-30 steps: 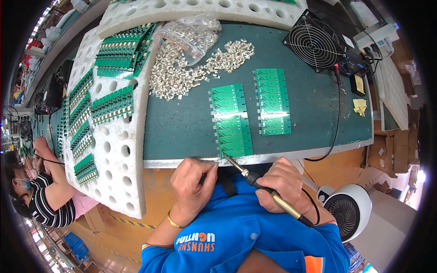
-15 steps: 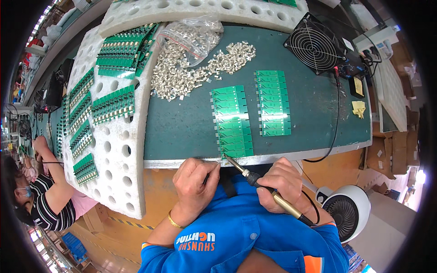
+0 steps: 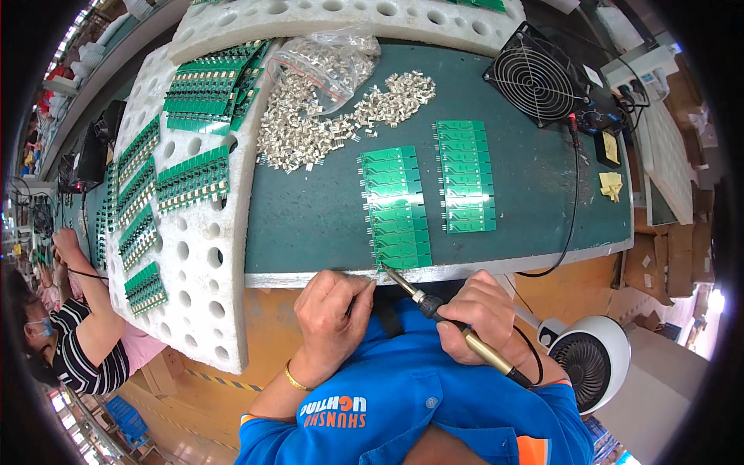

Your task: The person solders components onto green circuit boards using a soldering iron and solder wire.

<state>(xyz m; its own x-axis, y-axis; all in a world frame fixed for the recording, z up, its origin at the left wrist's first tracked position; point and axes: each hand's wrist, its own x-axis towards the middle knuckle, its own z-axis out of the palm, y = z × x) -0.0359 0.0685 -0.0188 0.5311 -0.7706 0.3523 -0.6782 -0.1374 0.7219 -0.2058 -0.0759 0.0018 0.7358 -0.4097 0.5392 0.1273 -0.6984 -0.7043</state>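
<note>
My right hand (image 3: 478, 314) is wrapped round a soldering iron (image 3: 487, 349) with a brass-coloured handle. Its tip touches the near left corner of a green circuit board panel (image 3: 396, 208) lying at the table's front edge. Close to that tip, my left hand (image 3: 333, 311) is closed in a pinch at the edge; whatever lies between its fingertips is too small to make out. To the right of this panel lies a second green circuit board panel (image 3: 466, 177). Many small white connectors (image 3: 298, 128) are heaped behind, some in a clear plastic bag (image 3: 333, 66).
A white foam board (image 3: 186, 256) with holes carries several populated circuit boards (image 3: 194, 178) on the left. At the back right stands a black fan (image 3: 535, 77), with the iron's cable (image 3: 573, 201) curving nearby. A white fan (image 3: 590, 360) is beside me. Another person (image 3: 85, 333) sits left.
Hardly anything differs: my hands, the iron and the panels keep their places. The other person's raised arm at the left has shifted slightly.
</note>
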